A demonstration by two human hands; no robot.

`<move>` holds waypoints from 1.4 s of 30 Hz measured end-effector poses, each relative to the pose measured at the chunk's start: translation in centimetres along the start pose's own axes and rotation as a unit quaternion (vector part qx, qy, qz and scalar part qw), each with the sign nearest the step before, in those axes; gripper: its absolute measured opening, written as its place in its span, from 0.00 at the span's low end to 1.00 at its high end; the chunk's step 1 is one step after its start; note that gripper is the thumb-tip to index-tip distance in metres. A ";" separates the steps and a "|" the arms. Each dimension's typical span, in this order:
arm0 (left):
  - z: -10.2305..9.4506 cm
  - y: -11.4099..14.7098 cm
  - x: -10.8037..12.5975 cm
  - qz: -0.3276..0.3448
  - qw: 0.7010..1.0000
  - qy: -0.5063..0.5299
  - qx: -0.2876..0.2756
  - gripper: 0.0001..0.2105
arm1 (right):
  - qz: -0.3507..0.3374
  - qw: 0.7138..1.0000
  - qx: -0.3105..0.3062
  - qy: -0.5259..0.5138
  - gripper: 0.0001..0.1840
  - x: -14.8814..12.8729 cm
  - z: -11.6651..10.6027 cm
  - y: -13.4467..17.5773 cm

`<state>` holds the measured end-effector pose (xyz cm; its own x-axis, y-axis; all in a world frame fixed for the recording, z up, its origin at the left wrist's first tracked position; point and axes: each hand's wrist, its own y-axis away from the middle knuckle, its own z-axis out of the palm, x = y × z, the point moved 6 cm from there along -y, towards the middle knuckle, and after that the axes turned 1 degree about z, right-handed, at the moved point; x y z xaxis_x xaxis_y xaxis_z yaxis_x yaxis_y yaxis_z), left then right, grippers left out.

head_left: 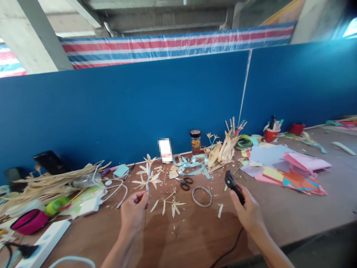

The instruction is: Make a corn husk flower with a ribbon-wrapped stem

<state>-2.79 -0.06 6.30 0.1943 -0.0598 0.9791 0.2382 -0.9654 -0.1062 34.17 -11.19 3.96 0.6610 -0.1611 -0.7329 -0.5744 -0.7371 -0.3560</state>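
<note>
Between the thumb and fingers of my left hand (134, 208) is the blue-wrapped stem of a pale husk flower (150, 160), held upright. Cream petals spread around its stem, though some may be lying on the table behind. My right hand (248, 210) grips a black corded glue gun (234, 186), its front end pointing up and left, away from the flower. Loose cut petals (174, 208) lie on the table between my hands. Close by are black-handled scissors (186, 183), a grey ring (202, 196) and a tangle of light blue ribbon (192, 165).
A lidded jar (195, 143) and a bundle of dried husks (223, 150) stand by the blue partition (125, 108). Coloured paper (292, 173) covers the right side. At left lie husk strips (28, 190), a pink pouch (29, 221) and a white power strip (46, 243).
</note>
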 end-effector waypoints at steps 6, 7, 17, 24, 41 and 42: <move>0.4 0.4 0.6 0.024 1.000 -0.006 0.000 0.18 | -0.111 0.988 -0.037 0.106 0.19 -1.3 1.8 1.2; 0.7 0.7 0.7 0.022 1.000 -0.012 -0.005 0.18 | -0.131 0.984 -0.042 0.112 0.18 -1.9 2.2 1.5; 1.0 0.9 0.6 0.010 0.999 -0.029 -0.010 0.17 | -0.148 0.972 -0.060 0.171 0.17 -2.9 3.5 0.8; 1.7 1.1 0.3 0.012 0.999 -0.015 -0.032 0.15 | -0.172 0.972 -0.132 0.094 0.11 -3.8 3.3 2.0; 3.5 1.7 0.4 0.023 0.998 -0.002 -0.051 0.16 | -0.117 0.948 -0.084 0.286 0.08 -0.9 4.1 -1.0; 3.6 1.8 0.3 0.021 0.998 0.005 -0.053 0.16 | -0.111 0.947 -0.078 0.290 0.09 -0.3 3.7 -1.6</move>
<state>1.11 -0.89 5.80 0.1928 -0.1030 0.9758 0.1283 -0.9833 -0.1291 33.10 -7.55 2.56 0.9372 -0.2906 -0.1927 -0.3416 -0.8760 -0.3406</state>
